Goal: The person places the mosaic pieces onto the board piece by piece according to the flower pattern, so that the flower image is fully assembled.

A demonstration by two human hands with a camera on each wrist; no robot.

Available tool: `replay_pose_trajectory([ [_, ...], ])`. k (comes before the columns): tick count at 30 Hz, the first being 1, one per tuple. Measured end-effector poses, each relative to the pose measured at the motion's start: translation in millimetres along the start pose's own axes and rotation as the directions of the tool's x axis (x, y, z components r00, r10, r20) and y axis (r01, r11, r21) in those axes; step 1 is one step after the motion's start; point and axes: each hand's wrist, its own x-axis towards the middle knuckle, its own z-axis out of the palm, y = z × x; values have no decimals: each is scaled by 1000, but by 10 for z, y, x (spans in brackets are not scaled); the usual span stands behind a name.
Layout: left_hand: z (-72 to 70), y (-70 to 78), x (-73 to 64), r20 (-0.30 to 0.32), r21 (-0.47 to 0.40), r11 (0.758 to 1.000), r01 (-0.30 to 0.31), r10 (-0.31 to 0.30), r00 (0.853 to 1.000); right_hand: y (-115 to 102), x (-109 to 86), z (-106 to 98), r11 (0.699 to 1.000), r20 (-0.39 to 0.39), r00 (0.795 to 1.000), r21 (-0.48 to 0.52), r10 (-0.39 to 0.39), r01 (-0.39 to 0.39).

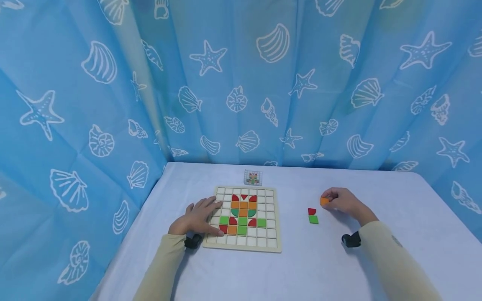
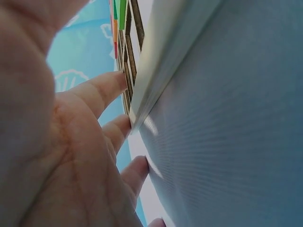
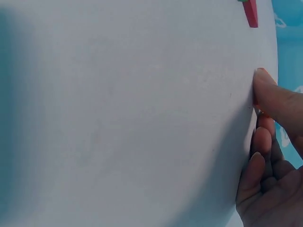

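Note:
A square pale wooden grid board (image 1: pixel 279 225) lies on the table, with red, orange and green tiles in its cells forming a flower shape. My left hand (image 1: pixel 199 217) rests with spread fingers over the board's left edge; in the left wrist view its fingertips (image 2: pixel 118 81) touch the board's rim (image 2: pixel 156 56). To the right of the board, my right hand (image 1: pixel 343 202) pinches an orange tile (image 1: pixel 324 201) between thumb and fingers. Just left of that hand, a red rounded tile (image 1: pixel 311 211) and a green square tile (image 1: pixel 313 219) lie touching or nearly so.
Behind the board lies a small card (image 1: pixel 253 177) printed with a similar flower on a grid. A white cloth (image 1: pixel 301 271) covers the table. Blue curtains (image 1: pixel 233 125) with white shells and starfish hang along its back and left sides.

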Motion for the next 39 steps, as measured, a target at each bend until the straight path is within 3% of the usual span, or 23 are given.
replay_pose_trajectory([
  [4, 25, -16, 10, 0, -18, 1000, -2, 2, 1000, -24, 5, 12, 999, -8, 1000, -32, -9, 8],
  [12, 271, -76, -27, 30, -17, 1000, 22, -22, 999, 29, 9, 140, 992, -9, 1000, -123, -6, 5],
  [16, 247, -45, -36, 11, -42, 999, 5, -5, 1000, -28, -37, 151, 992, -51, 998, -123, -25, 18],
  [23, 130, 10, -29, 7, -16, 999, 32, -32, 999, -447, -118, 204, 985, -187, 972, -125, -141, 119],
  [26, 111, 18, -26, 14, -10, 999, 40, -40, 999, -645, -148, 276, 984, -211, 963, -92, -168, 151],
  [34, 17, 32, -50, 17, -9, 999, 37, -37, 999, -1105, -233, 733, 979, -145, 969, 12, -198, 201],
  [39, -9, 7, -9, 17, -7, 999, 34, -34, 999, -1270, -282, 1045, 976, -98, 975, 65, -200, 207],
])
